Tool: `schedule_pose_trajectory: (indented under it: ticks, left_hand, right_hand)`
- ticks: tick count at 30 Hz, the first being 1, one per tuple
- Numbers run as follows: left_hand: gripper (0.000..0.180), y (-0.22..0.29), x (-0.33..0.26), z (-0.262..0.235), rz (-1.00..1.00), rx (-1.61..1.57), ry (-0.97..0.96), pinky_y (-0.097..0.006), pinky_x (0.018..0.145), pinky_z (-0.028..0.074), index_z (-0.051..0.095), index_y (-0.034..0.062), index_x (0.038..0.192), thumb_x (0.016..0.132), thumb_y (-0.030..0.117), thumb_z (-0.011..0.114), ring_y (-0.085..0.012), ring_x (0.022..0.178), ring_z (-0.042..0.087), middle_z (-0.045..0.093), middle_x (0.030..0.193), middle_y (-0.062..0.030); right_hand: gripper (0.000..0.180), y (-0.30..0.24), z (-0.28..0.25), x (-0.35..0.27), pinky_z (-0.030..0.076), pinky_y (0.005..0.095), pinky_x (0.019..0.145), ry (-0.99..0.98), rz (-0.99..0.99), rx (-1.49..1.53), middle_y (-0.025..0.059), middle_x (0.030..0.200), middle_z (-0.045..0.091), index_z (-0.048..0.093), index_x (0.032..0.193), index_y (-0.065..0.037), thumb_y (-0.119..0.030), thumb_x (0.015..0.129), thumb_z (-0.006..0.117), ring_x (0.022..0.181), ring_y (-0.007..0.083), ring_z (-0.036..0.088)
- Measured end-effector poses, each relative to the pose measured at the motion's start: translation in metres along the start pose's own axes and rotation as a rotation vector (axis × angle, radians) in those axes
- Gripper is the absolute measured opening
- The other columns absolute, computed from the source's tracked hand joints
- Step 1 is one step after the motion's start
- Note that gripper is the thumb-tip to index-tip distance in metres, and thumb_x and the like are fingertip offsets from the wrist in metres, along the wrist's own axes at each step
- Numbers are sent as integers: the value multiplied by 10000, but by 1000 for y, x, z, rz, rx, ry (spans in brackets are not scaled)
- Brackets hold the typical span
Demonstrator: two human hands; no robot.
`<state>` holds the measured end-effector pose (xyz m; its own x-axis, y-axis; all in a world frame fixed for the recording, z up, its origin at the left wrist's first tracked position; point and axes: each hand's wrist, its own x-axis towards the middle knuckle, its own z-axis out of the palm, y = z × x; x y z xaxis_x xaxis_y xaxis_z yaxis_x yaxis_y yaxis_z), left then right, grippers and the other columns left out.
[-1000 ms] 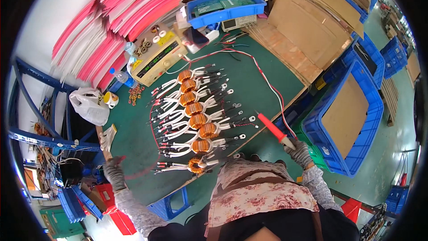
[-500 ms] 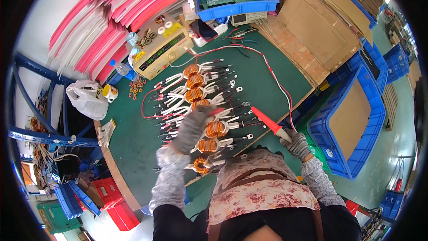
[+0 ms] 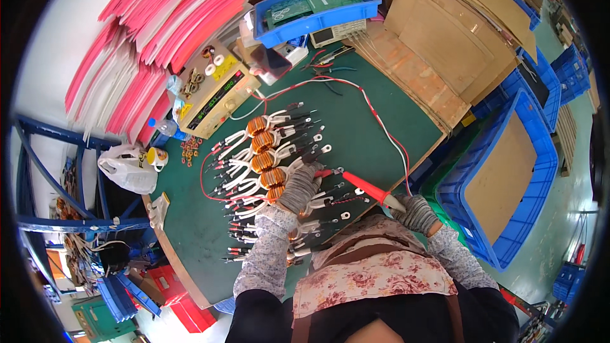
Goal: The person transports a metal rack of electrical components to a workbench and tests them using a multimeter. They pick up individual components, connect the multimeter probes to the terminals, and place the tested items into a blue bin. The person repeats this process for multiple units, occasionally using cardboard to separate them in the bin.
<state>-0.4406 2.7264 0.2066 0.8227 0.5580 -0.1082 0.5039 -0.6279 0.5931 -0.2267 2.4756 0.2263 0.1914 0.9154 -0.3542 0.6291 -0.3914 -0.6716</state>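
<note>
A red test probe (image 3: pixel 365 188) is gripped in the gloved right hand (image 3: pixel 416 211), fist closed around its rear end, the tip aimed left across the green table (image 3: pixel 381 108). The gloved left hand (image 3: pixel 300 185) is laid palm-down over a row of copper-wound coils (image 3: pixel 262 152), fingers curled onto the white leads; whether a lead is pinched cannot be told. The probe tip is met just beside the left fingertips.

A cream bench instrument (image 3: pixel 216 95) stands at the desk's far left with a dark display strip and yellow label. Flattened brown cardboard boxes (image 3: pixel 445 44) lie far right; a white plastic bag (image 3: pixel 127 168) sits at the left edge.
</note>
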Motion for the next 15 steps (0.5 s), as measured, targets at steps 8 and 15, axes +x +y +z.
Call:
schedule_pose_trajectory:
  ticks: [8,15]
  left_hand:
    - [270,27,24,5,-161,-22,0,-387,724,453,543,36,986,742,107,635,-331,786,566,585,820,-164]
    - [178,33,21,19,-524,-502,129,-254,462,405,533,63,982,823,107,598,-105,523,482,538,701,-30]
  right_hand:
    - [304,30,-36,22,456,435,622,-100,-8,-35,181,732,607,583,923,-48,-312,778,546,680,340,595]
    - [340,52,-52,41,466,431,636,-191,-33,-26,186,758,610,564,972,-54,-321,761,555,704,351,596]
